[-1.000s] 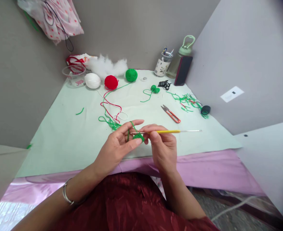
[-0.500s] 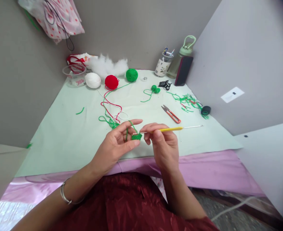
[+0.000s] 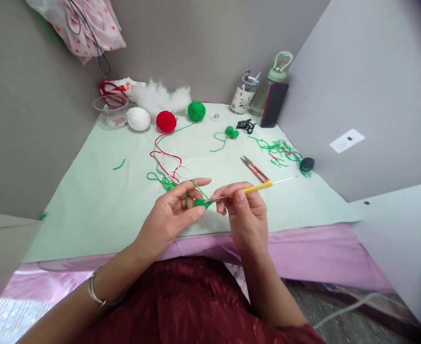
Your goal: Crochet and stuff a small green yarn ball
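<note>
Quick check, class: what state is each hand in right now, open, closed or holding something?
Left hand: closed, pinching the green crochet.
Right hand: closed, holding the hook.

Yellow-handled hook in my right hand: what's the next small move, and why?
Probably catch the green strand with the yellow-handled hook: its tip is at the green crocheted piece pinched in your left hand, and the strand stretches close by.
</note>
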Demonstrator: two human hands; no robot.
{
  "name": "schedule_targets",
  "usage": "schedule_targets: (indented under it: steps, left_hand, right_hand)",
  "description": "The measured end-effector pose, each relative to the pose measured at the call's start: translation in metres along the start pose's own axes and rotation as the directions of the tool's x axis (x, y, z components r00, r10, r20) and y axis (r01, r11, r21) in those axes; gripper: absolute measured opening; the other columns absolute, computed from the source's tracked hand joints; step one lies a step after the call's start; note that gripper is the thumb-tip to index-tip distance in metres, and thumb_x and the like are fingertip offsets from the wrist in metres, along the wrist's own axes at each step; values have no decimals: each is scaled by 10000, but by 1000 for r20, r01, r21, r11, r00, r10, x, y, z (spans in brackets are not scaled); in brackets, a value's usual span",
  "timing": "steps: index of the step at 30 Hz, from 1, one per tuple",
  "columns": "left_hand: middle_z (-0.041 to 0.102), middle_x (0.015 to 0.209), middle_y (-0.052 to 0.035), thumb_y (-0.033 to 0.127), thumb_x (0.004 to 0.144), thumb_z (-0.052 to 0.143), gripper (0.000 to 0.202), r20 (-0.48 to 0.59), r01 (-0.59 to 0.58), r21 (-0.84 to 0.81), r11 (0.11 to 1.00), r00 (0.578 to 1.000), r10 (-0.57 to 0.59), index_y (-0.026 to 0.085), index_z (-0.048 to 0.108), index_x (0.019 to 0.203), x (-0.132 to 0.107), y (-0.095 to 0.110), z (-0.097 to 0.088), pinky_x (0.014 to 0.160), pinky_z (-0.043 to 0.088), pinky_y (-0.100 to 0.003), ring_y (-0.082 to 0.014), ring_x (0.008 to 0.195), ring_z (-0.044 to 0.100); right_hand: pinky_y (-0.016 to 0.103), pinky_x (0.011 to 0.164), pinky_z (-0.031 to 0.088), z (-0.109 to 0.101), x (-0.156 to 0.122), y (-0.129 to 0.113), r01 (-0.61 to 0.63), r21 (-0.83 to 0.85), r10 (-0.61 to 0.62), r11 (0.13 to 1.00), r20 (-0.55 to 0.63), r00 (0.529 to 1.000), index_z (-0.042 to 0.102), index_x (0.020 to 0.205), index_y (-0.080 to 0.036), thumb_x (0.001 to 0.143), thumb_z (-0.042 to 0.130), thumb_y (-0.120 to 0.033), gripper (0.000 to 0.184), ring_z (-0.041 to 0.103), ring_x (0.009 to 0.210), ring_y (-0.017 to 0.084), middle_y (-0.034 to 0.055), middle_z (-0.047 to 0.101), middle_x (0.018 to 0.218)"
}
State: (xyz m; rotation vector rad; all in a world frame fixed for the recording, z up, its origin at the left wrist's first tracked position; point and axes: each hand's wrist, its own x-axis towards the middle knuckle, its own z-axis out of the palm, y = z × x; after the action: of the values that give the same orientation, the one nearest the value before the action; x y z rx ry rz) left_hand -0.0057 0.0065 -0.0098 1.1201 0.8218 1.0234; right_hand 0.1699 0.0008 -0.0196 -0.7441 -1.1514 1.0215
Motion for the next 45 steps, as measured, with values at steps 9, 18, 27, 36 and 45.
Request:
schedule_targets:
  steps: [9, 18, 27, 36, 45]
  left_hand:
    - [609, 933, 27, 171, 894, 739, 320, -141, -137, 241, 961, 975, 175, 316, 781, 1176, -4, 5, 9, 734, 421, -221, -77, 705, 458]
    - [589, 887, 30, 200, 890, 760, 380, -101, -85, 170, 982, 989, 103, 350, 764, 1239, -4, 4, 4, 760, 427, -227, -88, 731, 485]
    - [580, 800, 41, 271, 815, 855, 502, -43, 101, -231, 968, 993, -114, 296, 743, 1304, -4, 8, 12, 635, 435, -172, -50, 610, 430]
    - [586, 833, 40, 221, 791, 854, 441, -25, 125, -369, 921, 989, -144, 281, 785, 1223, 3, 12, 6, 778, 530, -199, -52, 672, 510]
    - [640, 956, -19, 256, 796, 829, 472, -6, 148, -281, 948, 988, -156, 269, 760, 1263, 0, 8, 6, 822, 489, -257, -141, 869, 566]
  right_hand:
    - [365, 795, 600, 2, -14, -2, 495, -462, -448, 736, 215, 868, 690, 1179, -224, 1014, 545, -101, 252, 735, 935, 198, 68, 767, 1014]
    - [303, 695, 593, 3, -10, -4, 327, -374, -318, 868, 86, 944, 708, 1121, -246, 1039, 519, -127, 238, 694, 751, 126, 23, 753, 987]
    - [346, 716, 626, 3, -15, 1, 599, -689, -546, 407, 342, 764, 753, 1152, -312, 949, 678, -134, 280, 732, 917, 203, 48, 758, 1024]
    - [286, 587, 513, 4, 1, 0, 103, -66, -105, 992, -28, 994, 767, 960, -249, 1024, 612, -310, 179, 627, 664, 130, 25, 740, 876]
    - [294, 637, 540, 1, -2, 7, 70, -127, -72, 989, -8, 997, 770, 987, -242, 1016, 622, -328, 173, 651, 685, 130, 29, 780, 917]
